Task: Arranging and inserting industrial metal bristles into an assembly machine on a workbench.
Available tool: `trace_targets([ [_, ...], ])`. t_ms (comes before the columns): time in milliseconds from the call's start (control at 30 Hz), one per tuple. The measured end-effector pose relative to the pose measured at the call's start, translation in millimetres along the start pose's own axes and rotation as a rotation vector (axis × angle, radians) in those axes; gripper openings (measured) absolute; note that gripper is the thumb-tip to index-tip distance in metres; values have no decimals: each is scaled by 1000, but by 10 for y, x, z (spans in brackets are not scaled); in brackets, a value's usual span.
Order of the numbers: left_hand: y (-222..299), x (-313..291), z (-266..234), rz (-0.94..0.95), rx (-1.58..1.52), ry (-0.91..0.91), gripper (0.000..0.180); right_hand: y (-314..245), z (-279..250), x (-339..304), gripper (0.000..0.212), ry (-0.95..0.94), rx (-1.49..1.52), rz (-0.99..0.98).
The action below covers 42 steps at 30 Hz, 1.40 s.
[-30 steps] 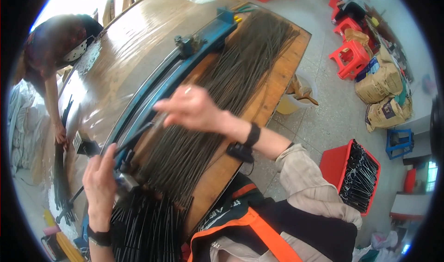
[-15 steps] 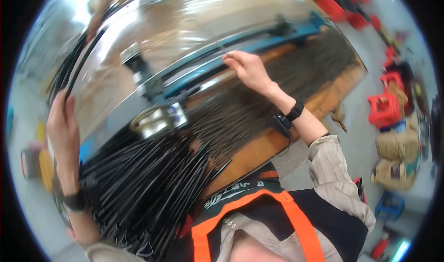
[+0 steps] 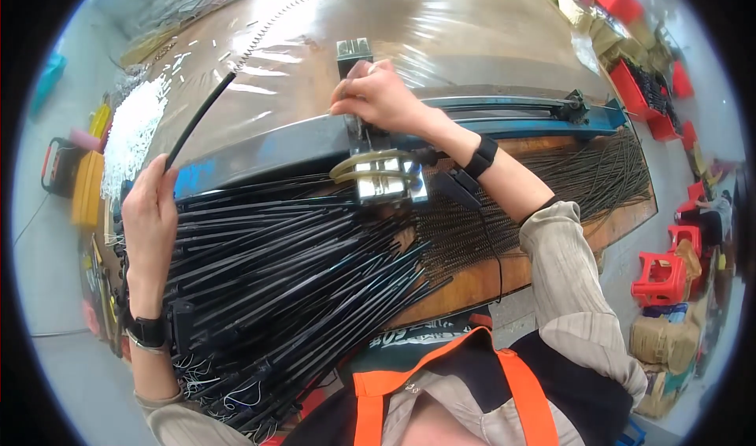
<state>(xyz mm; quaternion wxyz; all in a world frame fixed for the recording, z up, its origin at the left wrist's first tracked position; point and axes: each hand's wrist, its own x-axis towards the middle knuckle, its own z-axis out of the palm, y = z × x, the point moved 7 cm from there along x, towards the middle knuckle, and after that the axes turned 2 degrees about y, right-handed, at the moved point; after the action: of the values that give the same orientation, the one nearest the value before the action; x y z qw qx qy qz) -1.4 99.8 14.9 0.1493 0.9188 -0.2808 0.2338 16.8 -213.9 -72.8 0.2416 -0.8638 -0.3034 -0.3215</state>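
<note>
Your left hand (image 3: 150, 210) pinches one black tube (image 3: 200, 120), one coiled spring (image 3: 266, 28) at its tip; your right hand (image 3: 378, 96) curls, whether pinching anything I cannot tell.

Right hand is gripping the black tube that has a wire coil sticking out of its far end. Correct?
No, wrong hand. The head view shows the left hand gripping the black tube; the wire coil does stick out of its far end.

We hold black tube (image 3: 201, 119) in left hand (image 3: 151, 219), coiled spring (image 3: 272, 27) extending from far end. Our right hand (image 3: 383, 96), fingers curled, near metal fixture (image 3: 386, 180). Black rods (image 3: 260, 265) fanned beside left hand.
</note>
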Motion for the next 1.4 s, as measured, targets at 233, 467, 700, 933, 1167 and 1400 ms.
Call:
trace_targets([
  [233, 44, 54, 123, -21, -41, -6, 23, 146, -75, 43, 14, 10, 240, 196],
  [467, 98, 111, 227, 8, -82, -6, 24, 91, 237, 178, 16, -235, 129, 238],
  [700, -211, 51, 208, 13, -35, -69, 23, 140, -253, -202, 11, -115, -400, -61],
  [933, 176, 154, 813, 191, -65, -233, 17, 879, -1882, -1615, 6, -71, -706, 260],
  [1167, 953, 635, 1764, 302, -188, -315, 10, 1141, -2254, -2146, 8, -82, -815, 282],
  [1400, 813, 558, 1791, 235, -334, -275, 18, 1176, -2157, -2094, 9, 32, -695, 362],
])
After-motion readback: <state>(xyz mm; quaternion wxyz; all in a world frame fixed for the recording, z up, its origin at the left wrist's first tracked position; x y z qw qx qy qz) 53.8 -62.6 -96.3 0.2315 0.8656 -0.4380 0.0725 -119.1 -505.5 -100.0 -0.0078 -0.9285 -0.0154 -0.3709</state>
